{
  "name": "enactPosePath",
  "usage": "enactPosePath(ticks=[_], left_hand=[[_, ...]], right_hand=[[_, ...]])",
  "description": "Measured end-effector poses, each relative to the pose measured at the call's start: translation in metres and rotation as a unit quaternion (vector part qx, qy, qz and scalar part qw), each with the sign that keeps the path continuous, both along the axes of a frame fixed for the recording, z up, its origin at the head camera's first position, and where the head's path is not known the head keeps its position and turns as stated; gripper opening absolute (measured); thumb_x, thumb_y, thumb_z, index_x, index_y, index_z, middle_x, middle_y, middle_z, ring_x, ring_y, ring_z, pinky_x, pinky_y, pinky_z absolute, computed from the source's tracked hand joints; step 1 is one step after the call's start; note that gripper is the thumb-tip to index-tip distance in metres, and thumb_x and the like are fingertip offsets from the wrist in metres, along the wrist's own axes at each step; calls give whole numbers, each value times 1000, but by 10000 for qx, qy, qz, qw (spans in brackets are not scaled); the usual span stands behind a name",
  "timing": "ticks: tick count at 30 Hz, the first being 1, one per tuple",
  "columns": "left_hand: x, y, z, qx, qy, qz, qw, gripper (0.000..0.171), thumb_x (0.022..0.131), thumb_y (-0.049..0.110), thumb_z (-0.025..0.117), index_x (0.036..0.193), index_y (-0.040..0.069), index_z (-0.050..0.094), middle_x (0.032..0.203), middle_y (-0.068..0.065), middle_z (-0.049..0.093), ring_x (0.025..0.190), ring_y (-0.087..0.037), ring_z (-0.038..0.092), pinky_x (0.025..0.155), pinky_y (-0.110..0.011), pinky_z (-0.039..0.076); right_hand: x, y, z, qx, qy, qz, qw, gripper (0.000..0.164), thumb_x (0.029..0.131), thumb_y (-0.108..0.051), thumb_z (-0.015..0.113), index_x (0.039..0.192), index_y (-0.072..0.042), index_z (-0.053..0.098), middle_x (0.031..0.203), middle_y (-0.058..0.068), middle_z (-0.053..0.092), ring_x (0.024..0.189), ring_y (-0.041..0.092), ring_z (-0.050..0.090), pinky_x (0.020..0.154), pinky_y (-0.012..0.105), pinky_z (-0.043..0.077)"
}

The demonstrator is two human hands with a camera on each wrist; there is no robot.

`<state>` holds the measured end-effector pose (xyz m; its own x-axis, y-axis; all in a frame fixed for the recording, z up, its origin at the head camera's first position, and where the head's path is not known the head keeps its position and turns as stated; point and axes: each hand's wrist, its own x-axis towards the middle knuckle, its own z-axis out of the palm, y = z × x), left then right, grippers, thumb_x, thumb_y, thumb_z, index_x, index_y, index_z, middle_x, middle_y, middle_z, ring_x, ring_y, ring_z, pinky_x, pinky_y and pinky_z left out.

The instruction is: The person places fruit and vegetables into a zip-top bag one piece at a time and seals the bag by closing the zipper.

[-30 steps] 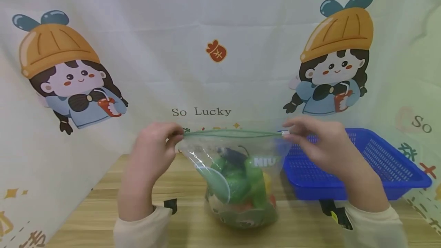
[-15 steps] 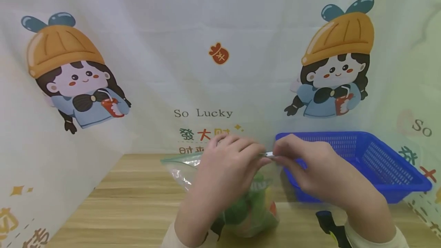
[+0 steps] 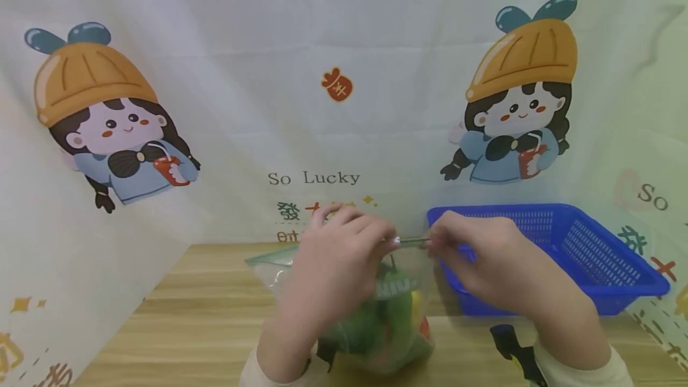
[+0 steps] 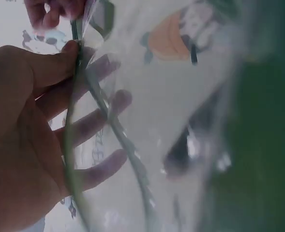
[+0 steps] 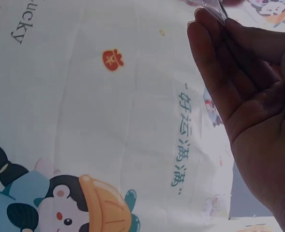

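A clear zip bag [image 3: 414, 348] with a green zip rim stands on the wooden table, holding green vegetables [image 3: 360, 327] and some yellow and red pieces. In the head view my left hand [image 3: 335, 273] pinches the rim at the small white slider [image 3: 397, 241]. Its other fingers spread behind the film in the left wrist view, where the zip strips [image 4: 69, 159] part below the thumb. My right hand [image 3: 500, 261] pinches the bag's right top corner, its thumb against the fingertips in the right wrist view. The left hand hides part of the bag.
A blue perforated basket [image 3: 543, 300] stands on the table [image 3: 177, 315] behind the right hand and forearm. A printed cloth [image 3: 398, 106] hangs at the back and sides. Black straps [image 3: 510, 348] show at the wrists.
My left hand has left the bag's left corner, crossed to the slider beside the right hand, and then moved slightly left with it. The right hand keeps hold of the right corner.
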<state>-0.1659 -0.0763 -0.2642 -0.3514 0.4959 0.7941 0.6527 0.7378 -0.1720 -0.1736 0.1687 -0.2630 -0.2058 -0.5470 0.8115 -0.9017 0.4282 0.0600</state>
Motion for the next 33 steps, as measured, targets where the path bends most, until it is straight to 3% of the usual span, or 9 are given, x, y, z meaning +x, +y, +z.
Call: enactPosePath(ticks=[2,6,9,12,15,18,22,28,33], left_hand=[[-5,-11,0,20,-29,214,9998,5,102,25,74,98,22,75,99,11,81,99,-17,74,106,-54,55],[-21,-38,2,147,-277,633,9975,6,102,24,73,100,19,76,100,7,81,103,-23,75,109,-61,53],[-34,-61,2,373,-620,933,9930,8,102,23,73,102,16,76,101,2,82,107,-28,74,109,-64,50],[-42,-84,1,658,-1001,1178,9858,9,102,22,72,104,14,77,104,-3,82,110,-33,73,108,-67,48],[-43,-103,2,901,-1201,1344,9795,10,101,22,73,104,13,77,106,-6,82,110,-35,73,104,-65,50],[-39,-114,4,1020,-1340,1331,9767,9,100,21,75,104,13,78,104,-6,82,105,-34,71,95,-60,53],[-33,-114,6,992,-1733,1070,9740,7,101,20,74,104,14,77,102,-4,80,98,-29,71,83,-50,56],[-28,-112,9,968,-2381,525,9650,11,103,23,71,112,17,76,104,-1,78,94,-20,70,79,-41,55],[-31,-108,9,957,-2963,174,9501,8,99,25,78,96,18,77,86,5,72,78,-13,63,76,-35,56]], right_hand=[[-6,5,0,-130,79,15,9999,10,98,-8,76,94,-15,69,87,-5,78,76,9,75,73,15,60],[-21,18,0,-443,96,-94,9989,34,111,-36,54,93,-13,70,86,-2,80,75,14,78,75,12,59],[-31,26,-1,-597,46,-350,9976,10,102,-10,72,93,-10,70,86,-1,80,77,18,80,79,9,58],[-36,32,-5,-731,-51,-682,9950,30,81,16,81,96,-7,70,88,1,81,77,18,80,79,6,56],[-40,34,-6,-871,-129,-917,9919,39,79,17,82,108,-6,72,87,3,82,70,12,76,68,4,52],[-43,34,-7,-966,-211,-979,9903,44,83,15,80,120,-7,74,78,2,79,60,3,64,56,8,46],[-43,35,-9,-1071,-318,-1160,9869,39,85,12,80,118,-8,78,67,-7,69,57,-3,53,51,11,41],[-43,33,-9,-1188,-497,-1373,9821,27,90,10,77,111,-6,81,70,-3,73,59,-1,60,56,9,45],[-44,25,-10,-1340,-666,-1544,9766,24,94,7,75,114,-6,80,72,0,75,59,5,65,57,8,46]])
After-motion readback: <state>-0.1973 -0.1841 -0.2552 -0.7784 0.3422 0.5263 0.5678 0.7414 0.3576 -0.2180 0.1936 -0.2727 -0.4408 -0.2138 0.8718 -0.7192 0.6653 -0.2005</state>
